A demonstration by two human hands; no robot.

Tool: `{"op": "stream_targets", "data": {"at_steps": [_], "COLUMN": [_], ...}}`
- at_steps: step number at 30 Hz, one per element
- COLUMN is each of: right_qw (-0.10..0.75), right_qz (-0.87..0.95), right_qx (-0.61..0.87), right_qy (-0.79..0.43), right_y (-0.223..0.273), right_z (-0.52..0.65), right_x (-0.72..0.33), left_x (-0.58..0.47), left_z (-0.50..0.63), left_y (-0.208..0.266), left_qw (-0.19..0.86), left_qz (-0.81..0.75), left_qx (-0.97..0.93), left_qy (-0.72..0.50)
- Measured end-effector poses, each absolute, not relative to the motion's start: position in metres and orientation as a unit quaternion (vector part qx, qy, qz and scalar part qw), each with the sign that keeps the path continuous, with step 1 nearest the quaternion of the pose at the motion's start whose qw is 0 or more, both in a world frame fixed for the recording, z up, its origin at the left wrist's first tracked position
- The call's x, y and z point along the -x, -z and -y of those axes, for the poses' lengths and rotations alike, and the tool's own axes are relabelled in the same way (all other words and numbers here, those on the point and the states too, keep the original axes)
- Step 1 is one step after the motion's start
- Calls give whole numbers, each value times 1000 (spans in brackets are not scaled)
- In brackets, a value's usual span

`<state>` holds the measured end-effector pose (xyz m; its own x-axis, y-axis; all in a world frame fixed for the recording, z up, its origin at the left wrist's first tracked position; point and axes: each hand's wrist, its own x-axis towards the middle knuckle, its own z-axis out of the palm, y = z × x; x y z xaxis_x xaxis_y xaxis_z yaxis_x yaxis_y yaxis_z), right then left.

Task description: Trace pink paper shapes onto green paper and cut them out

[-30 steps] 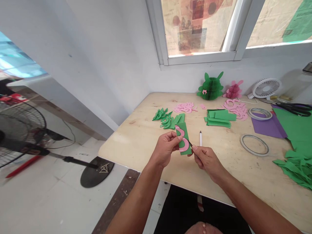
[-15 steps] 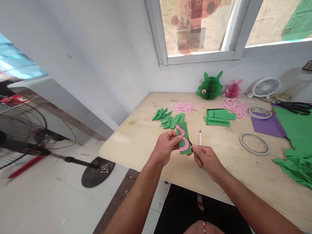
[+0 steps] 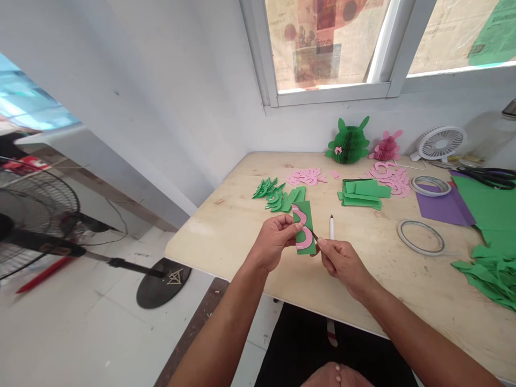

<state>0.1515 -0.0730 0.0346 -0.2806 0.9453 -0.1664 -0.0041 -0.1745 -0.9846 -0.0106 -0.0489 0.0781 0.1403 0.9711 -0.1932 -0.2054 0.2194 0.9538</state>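
Note:
My left hand (image 3: 275, 243) pinches a green paper strip (image 3: 308, 210) together with a pink curved paper cutout (image 3: 305, 239) laid flat on its face. The pair is held up above the table's front part. My right hand (image 3: 341, 262) is closed on a thin dark pencil (image 3: 315, 235); its tip meets the edge of the pink cutout, and most of its shaft is hidden by the fingers. Just beyond the right hand lies a white pen (image 3: 331, 228) with a dark tip. Behind the held strip are green paper cutouts (image 3: 274, 196).
Pink cutouts (image 3: 305, 176) and stacked green strips (image 3: 363, 194) lie farther back. Tape rolls (image 3: 421, 251), purple paper (image 3: 443, 209), scissors (image 3: 489, 176) and green scraps (image 3: 494, 277) are on the right. Green (image 3: 348, 145) and pink (image 3: 386, 148) paper figures stand by the wall near a small fan (image 3: 441, 143).
The view has shifted very slightly. Both hands keep nearly the same hold, and the pencil tip stays at the pink cutout's edge.

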Motion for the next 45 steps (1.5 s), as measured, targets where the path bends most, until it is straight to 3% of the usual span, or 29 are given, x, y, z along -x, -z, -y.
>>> {"op": "stream_targets", "data": {"at_steps": [45], "right_qw": [395], "right_qz": [525], "right_qx": [449], "right_qy": [-605], "right_y": [-37], "right_z": [75], "right_x": [-152], "left_x": [13], "left_z": [48], "left_y": [-83], "left_qw": [634], "left_qz": [-453], "left_qx": [-433], "left_qy": [-453]}}
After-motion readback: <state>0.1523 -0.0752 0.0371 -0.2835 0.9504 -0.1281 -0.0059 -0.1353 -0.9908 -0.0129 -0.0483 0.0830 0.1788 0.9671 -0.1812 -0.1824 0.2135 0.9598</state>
